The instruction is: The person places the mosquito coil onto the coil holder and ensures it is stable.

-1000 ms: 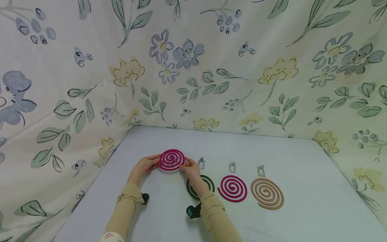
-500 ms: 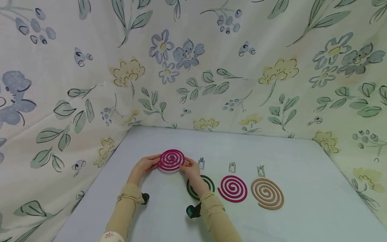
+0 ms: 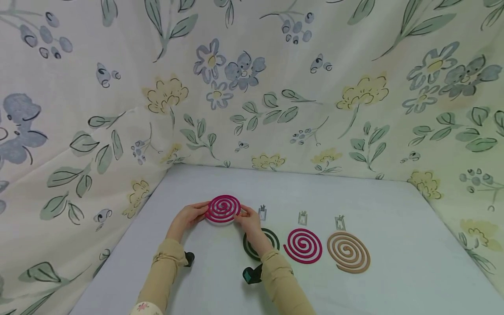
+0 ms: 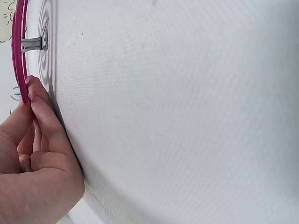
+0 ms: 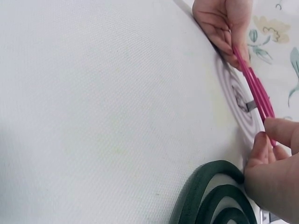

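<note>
Coil [image 3: 223, 206], magenta, seems seated on a metal stand [image 4: 32, 44], beyond and left of the green coil [image 5: 191, 200]. Left hand [image 3: 192, 214] and right hand [image 3: 250, 221] each pinch its rim. Best practice: keep it level, centre it over the stand, let go evenly. No containers visible.

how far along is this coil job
Apparently done: a metal stand rises from the table under the raised pink coil. In hand: the left hand and right hand both hold that coil's edge. Seemingly left: the green coil, flat pink coil and tan coil lie on the table, with three more stands beyond them.
</note>
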`<state>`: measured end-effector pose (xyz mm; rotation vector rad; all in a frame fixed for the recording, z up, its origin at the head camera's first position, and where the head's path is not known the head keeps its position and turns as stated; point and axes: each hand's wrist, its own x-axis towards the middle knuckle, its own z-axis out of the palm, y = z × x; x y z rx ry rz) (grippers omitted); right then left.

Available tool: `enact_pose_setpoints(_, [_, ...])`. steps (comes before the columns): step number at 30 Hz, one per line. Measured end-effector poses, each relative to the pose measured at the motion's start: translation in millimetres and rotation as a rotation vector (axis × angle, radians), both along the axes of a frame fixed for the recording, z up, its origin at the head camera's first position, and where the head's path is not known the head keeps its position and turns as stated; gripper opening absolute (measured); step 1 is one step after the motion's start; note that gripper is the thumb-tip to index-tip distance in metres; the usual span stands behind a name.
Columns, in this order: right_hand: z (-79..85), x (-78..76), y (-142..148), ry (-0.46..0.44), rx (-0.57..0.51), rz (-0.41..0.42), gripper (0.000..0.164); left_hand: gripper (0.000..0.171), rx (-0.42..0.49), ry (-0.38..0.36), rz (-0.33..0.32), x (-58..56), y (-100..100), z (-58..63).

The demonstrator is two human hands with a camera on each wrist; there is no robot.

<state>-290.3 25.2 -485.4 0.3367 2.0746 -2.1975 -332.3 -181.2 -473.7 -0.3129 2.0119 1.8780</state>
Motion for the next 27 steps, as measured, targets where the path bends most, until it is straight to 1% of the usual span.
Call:
enact_pose_setpoints(6, [-1.0, -1.1, -0.6, -0.008, -0.003, -0.001, 0.048, 0.044, 0.008, -0.004, 0.007, 0.5, -0.3, -0.6])
enact_pose_setpoints(15, [-1.9, -2.3, -0.5, -0.007, -0.012, -0.003, 0.047, 0.045, 0.018, 0.004, -0.002, -0.6, -0.5, -1.9])
enact_pose_setpoints(18, [-1.8, -2.5, -0.2, -0.009, -0.016, -0.002, 0.047, 0.045, 0.022, -0.001, 0.008, -1.2, -0.8, -2.7])
enact_pose_setpoints(23, [-1.0, -2.6, -0.1, -0.011, -0.026, 0.001, 0.047, 0.046, 0.034, 0.008, -0.005, -1.2, -1.4, -3.1])
enact_pose_setpoints(27, [0.7, -1.2, 0.6, -0.01, -0.032, 0.006, 0.049, 0.046, 0.018, 0.006, -0.009, -1.4, -1.7, -3.2])
